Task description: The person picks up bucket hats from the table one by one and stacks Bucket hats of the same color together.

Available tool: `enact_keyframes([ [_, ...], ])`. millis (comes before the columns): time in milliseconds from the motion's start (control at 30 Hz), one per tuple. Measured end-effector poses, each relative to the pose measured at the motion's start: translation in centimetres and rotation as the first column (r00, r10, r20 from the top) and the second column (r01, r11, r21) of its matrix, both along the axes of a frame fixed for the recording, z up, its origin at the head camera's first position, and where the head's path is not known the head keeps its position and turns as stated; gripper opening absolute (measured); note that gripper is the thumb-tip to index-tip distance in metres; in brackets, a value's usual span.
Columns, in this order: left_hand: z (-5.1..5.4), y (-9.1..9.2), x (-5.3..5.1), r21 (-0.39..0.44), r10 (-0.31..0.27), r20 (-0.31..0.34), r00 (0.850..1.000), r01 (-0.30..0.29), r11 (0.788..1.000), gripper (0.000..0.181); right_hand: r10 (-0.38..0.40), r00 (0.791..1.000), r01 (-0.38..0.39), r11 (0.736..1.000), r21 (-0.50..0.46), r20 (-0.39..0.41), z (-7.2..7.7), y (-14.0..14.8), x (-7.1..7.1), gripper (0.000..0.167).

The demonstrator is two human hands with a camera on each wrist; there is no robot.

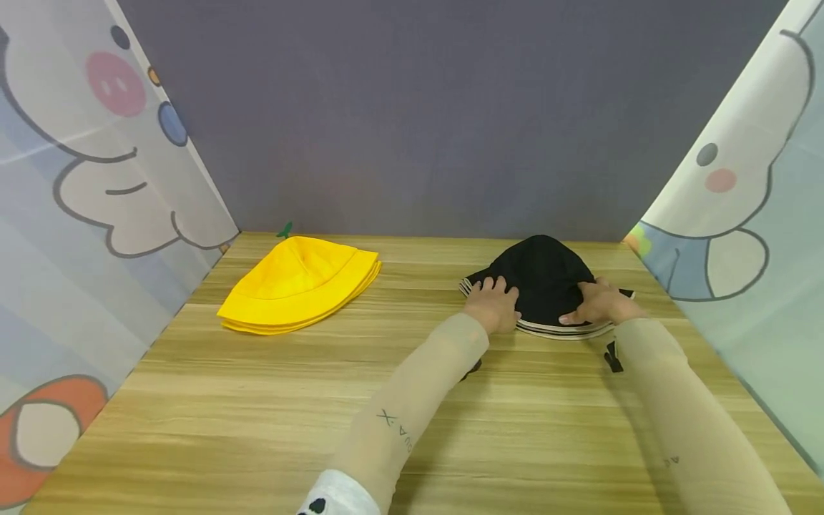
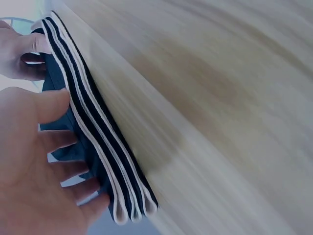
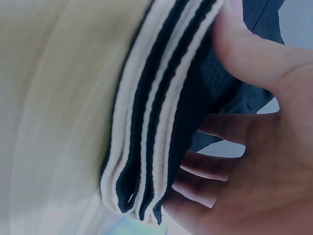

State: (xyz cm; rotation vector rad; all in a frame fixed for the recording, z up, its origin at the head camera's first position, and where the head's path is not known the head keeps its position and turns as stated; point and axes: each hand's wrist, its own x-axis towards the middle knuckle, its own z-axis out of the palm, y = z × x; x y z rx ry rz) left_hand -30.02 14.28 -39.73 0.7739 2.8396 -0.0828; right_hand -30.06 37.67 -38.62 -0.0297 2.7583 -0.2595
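Note:
A stack of black bucket hats (image 1: 541, 279) with pale-trimmed brims lies on the right side of the table. My left hand (image 1: 492, 306) rests on the left part of the stack, its fingers spread over the brim. On the opposite side, my right hand (image 1: 599, 304) touches the brims with its thumb toward the front and its fingers farther back. Layered brim edges (image 2: 93, 117) show beside the left palm in the left wrist view. Similar edges (image 3: 146, 122) run past the right thumb in the right wrist view. Neither hand curls around the hats.
A stack of yellow bucket hats (image 1: 296, 282) with a green sprout (image 1: 285, 229) on top lies at the back left. A black strap (image 1: 614, 356) hangs near the right wrist. A grey panel (image 1: 412, 121) and printed cloth side walls (image 1: 753, 179) bound the wooden table (image 1: 257, 408).

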Motion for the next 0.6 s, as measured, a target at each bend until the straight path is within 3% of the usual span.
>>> enact_keyframes([
  [133, 0.1, -0.9, -0.2, 0.023, -0.077, -0.034, 0.996, 0.077, 0.997, 0.056, 0.003, 1.000, -0.004, 0.999, -0.032, -0.029, -0.2, 0.9, 0.2, 0.103],
  [267, 0.4, -2.9, -0.9, 0.085, -0.116, -0.066, 0.991, 0.122, 0.989, 0.052, 0.002, 0.999, -0.004, 0.999, -0.047, -0.046, -0.4, 1.2, 0.4, 0.101],
  [367, 0.7, -4.9, -1.4, 0.132, -0.109, -0.066, 0.992, 0.117, 0.984, 0.052, 0.013, 0.998, -0.015, 0.999, -0.031, -0.065, -0.3, 1.5, 0.4, 0.101],
  [600, 1.6, -10.9, -2.4, 0.281, -0.031, -0.017, 0.999, 0.035, 0.959, 0.058, 0.009, 0.995, -0.012, 1.000, -0.026, -0.096, -0.1, 2.4, 0.4, 0.100],
])
